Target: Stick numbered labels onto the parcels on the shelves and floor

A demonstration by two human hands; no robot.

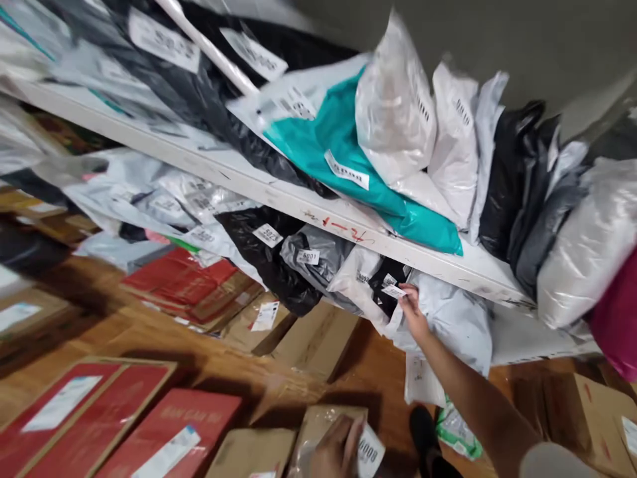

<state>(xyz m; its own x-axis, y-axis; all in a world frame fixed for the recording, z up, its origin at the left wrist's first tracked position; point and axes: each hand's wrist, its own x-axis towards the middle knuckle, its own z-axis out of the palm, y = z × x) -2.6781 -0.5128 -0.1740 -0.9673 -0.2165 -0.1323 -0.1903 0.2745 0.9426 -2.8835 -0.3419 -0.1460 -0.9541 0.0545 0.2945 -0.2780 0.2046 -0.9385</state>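
Observation:
My right hand (412,311) reaches into the lower shelf, its fingers pinched on a small white label (394,291) at the front of a black parcel (382,302). Beside that parcel lie a white bag marked 6002 (355,272), a grey bag marked 6001 (321,251) and a black bag marked 5023 (269,255). Low in the view, my left hand (338,448) is closed on a white label reading 6008 (371,453). Behind it is a brown, plastic-wrapped box (318,419); I cannot tell whether the hand also grips that box.
The upper shelf (298,199) carries a teal and white bag (328,139), white bags (395,106) and black bags. Red boxes (174,425) and cardboard boxes (318,335) stand on the wooden floor (219,358). A green-and-clear packet (458,431) lies near a dark shoe (423,428).

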